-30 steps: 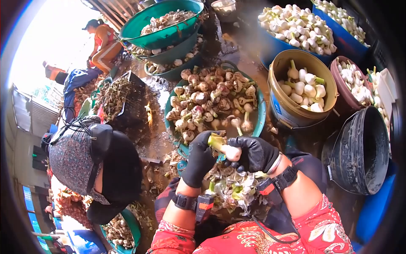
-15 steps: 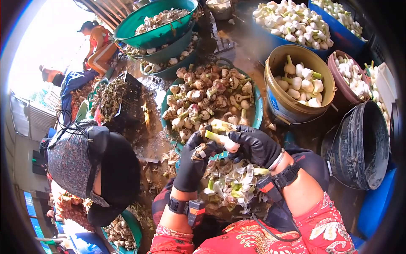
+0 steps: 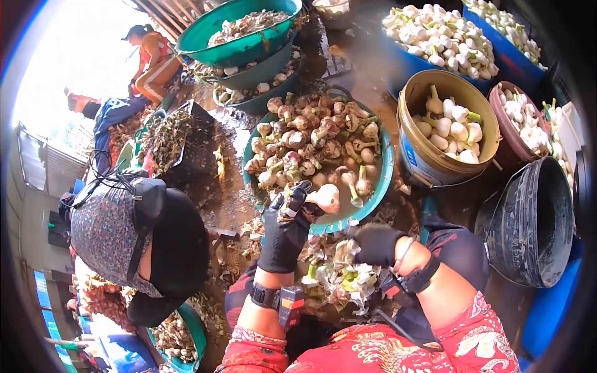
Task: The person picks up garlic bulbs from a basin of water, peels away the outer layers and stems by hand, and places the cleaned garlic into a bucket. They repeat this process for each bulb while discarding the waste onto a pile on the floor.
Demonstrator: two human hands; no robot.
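The biggest thing before the person is a wide teal plastic basin (image 3: 387,163), round and shallow, filled with unpeeled garlic heads (image 3: 311,140), brownish and purple, many with short stalks. Behind it, at the upper right, two blue plastic crates (image 3: 403,67) stand side by side, both heaped with peeled white garlic (image 3: 435,37). At the upper left, stacked green plastic basins (image 3: 249,50) hold more unpeeled heads. To the right a black plastic bucket (image 3: 528,230) leans with its mouth toward the camera, and only its dark inner wall shows. Between this bucket and the teal basin stands an ochre plastic bucket (image 3: 423,165), upright, partly filled with peeled white bulbs, some with green stalk ends. Just beside it a smaller maroon plastic bucket (image 3: 505,156) also holds peeled garlic. A black plastic crate (image 3: 193,155) at the left carries cut roots and stalks. On the person's lap lies a heap of pale garlic peelings (image 3: 339,276). The left hand (image 3: 286,230), in a black glove, grasps a pale garlic bulb (image 3: 326,198) and holds it over the near rim of the teal basin. The right hand (image 3: 373,244), also gloved in black, rests with curled fingers on the peelings; I cannot tell if it grips anything. A co-worker in a patterned head cloth (image 3: 106,230) bends close at the left.
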